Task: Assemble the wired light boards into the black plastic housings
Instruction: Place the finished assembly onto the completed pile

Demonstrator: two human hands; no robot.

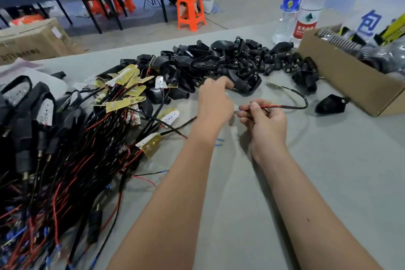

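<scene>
Bare surface (328,160) open at front right and between forearms. Wire tangle (65,160) blocks left, black housings pile (219,61) blocks far side, cardboard box (350,81) and bottles (306,6) block far right.

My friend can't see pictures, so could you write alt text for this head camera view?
A person's right hand pinches a red and black wire over a grey table, while the left hand reaches toward a pile of black housings. A heap of wired boards lies to the left; a cardboard box and two bottles stand at the right.
</scene>
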